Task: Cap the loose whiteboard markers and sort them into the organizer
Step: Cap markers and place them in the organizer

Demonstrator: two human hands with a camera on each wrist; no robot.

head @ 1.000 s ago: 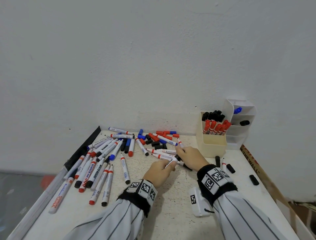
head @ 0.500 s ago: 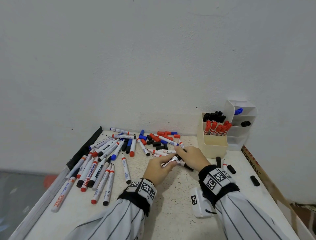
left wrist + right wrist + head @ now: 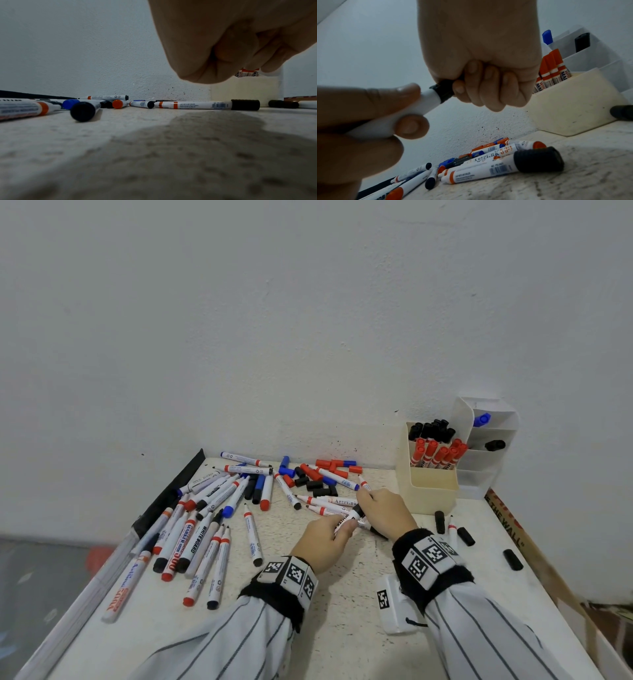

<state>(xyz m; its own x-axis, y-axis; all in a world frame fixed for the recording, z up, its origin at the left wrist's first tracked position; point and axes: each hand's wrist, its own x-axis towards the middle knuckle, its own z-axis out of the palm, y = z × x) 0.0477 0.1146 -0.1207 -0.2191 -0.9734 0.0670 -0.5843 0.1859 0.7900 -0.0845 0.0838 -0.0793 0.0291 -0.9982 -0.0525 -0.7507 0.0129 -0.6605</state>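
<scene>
A white-barrelled marker (image 3: 346, 521) is held level just above the table between both hands. My left hand (image 3: 327, 539) pinches the white barrel (image 3: 419, 106) with thumb and fingers. My right hand (image 3: 383, 513) is a fist curled round the black cap (image 3: 444, 90), which sits on the marker's end. In the left wrist view the left hand (image 3: 223, 47) is curled and hides the marker. The cream organizer bin (image 3: 433, 491) at the back right holds red-capped markers (image 3: 435, 455) and black-capped ones (image 3: 431, 429).
Several loose markers (image 3: 205, 525) lie fanned over the left of the table. Loose red, blue and black caps (image 3: 318, 477) lie near the wall. A white tiered organizer (image 3: 486, 474) stands behind the bin. Black caps (image 3: 512, 559) lie at the right, and a white tag block (image 3: 394, 604) sits under my right wrist.
Both hands keep hold of the same marker in nearly the same place. The left hand has edged slightly toward the right hand.
</scene>
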